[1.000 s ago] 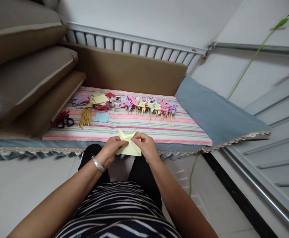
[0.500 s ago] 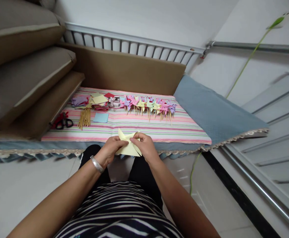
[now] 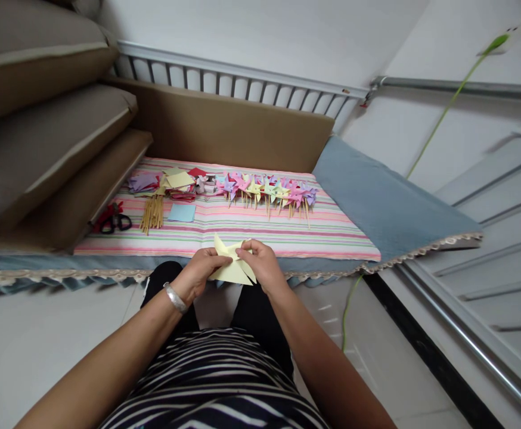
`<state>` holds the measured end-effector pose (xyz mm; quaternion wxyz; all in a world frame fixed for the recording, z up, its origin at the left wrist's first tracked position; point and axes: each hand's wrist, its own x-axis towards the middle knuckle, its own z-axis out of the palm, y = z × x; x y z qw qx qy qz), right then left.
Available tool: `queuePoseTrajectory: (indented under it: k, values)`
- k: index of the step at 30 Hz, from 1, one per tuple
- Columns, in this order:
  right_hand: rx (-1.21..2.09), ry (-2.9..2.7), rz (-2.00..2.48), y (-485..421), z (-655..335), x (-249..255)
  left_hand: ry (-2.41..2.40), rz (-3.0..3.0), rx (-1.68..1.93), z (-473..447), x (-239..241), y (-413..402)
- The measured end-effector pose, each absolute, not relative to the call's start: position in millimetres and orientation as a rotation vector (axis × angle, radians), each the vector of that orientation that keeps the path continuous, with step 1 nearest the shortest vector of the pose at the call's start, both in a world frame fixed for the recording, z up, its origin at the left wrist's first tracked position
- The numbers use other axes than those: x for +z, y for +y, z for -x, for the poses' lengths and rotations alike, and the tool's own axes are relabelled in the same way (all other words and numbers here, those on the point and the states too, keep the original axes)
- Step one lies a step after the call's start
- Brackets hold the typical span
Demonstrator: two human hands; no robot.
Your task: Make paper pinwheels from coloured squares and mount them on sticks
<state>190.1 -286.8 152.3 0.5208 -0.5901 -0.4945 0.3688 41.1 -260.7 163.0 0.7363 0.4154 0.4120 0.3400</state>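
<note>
Between my hands is a pale yellow paper pinwheel blank (image 3: pixel 231 274), slit from its corners, with one point standing up at the far left. My left hand (image 3: pixel 200 271) pinches its left side, thumb near the middle. On the right side, my right hand (image 3: pixel 260 263) grips the paper between thumb and fingers, close to the centre. Farther back on the striped cloth lies a row of finished paper pinwheels (image 3: pixel 269 189) on sticks, in pink, purple, yellow and green. To their left are stacked paper squares (image 3: pixel 180 180), a bundle of thin sticks (image 3: pixel 152 213) and a blue paper square (image 3: pixel 182 213).
Black-handled scissors (image 3: pixel 115 223) lie at the left of the striped cloth (image 3: pixel 242 232). Large brown cushions (image 3: pixel 55 143) are piled at the left, and a brown board (image 3: pixel 233 122) leans at the back. A green cable (image 3: pixel 439 124) runs down the right wall.
Both hands hold the yellow paper in nearly the same place. The right fingertips have shifted very slightly, and the paper sits a touch lower.
</note>
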Motion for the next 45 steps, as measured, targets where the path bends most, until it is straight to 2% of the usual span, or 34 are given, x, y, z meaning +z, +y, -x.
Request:
queuePoseTrajectory:
  k: [10,14,21,35,38,42,45]
  values:
    - [0.929,-1.125,1.369,-288.5,-185.6,153.5,0.916,-0.891,0.777,-42.3,158.5,-259.7]
    - [0.969,-0.906,1.290,-294.7,-184.3,156.3,0.903,-0.889,0.800,-40.4,154.9,-256.8]
    - [1.261,-0.693,1.156,-298.4,-179.3,154.2,0.935,-0.916,0.818,-42.6,150.9,-256.6]
    - [1.188,-0.736,1.152,-292.6,-172.9,155.2,0.926,-0.837,0.839,-43.8,155.3,-259.8]
    - [1.000,-0.932,1.273,-299.3,-179.1,151.9,0.950,-0.822,0.848,-41.0,157.1,-256.8]
    - [0.412,-1.465,1.362,-321.4,-192.5,148.9,1.001,-0.828,0.864,-34.1,159.1,-252.4]
    - [0.156,-1.744,1.313,-337.2,-198.0,148.8,1.020,-0.853,0.847,-31.4,158.5,-250.0]
